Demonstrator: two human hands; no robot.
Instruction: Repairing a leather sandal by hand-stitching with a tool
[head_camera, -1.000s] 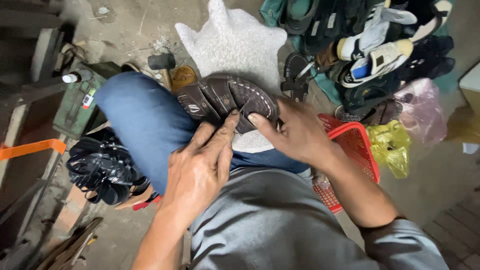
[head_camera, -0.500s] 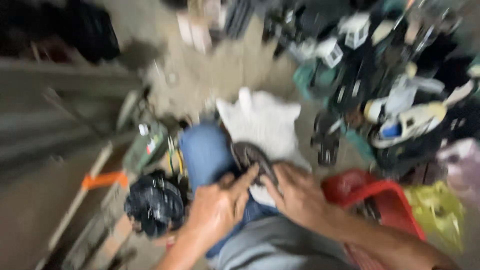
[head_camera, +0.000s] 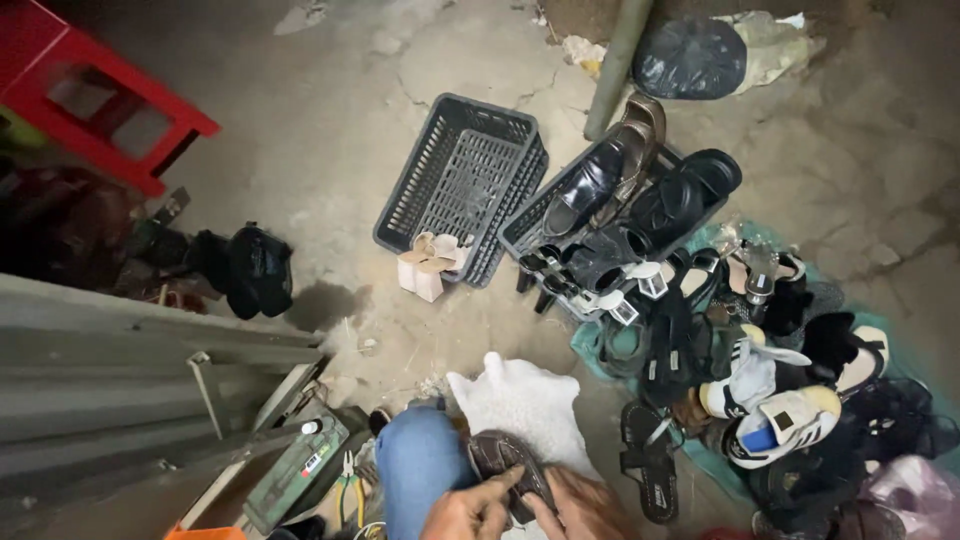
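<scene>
Cracked grey concrete floor (head_camera: 330, 130) filled most of the head view, with its widest bare stretch lying between the red plastic stool (head_camera: 95, 95) at the upper left and the two dark plastic crates. One empty dark grey slatted crate (head_camera: 462, 180) lay beside a second black crate packed with dark shoes (head_camera: 620, 205), and a small pale cardboard box (head_camera: 425, 268) stood touching the empty one. To the right, a heap of mixed sandals and sneakers (head_camera: 760, 390) crowded the floor up to the frame's edge, leaving little free room there. Grey metal bars (head_camera: 130, 370) closed off the left side.

At the bottom edge, the dark brown leather sandal (head_camera: 510, 470) rested on the person's knee in blue jeans (head_camera: 415, 470), just in front of a white fluffy cloth (head_camera: 525, 405). The left hand (head_camera: 475, 515) was closed on the sandal's near end, fingers curled over it. The right hand (head_camera: 585, 510) pressed against the sandal's right side; its grip could not be fully made out. Both hands were cut off by the lower frame, and the sandal's near part was hidden under them. A green box (head_camera: 300, 470) with pliers beside it sat left of the knee.
</scene>
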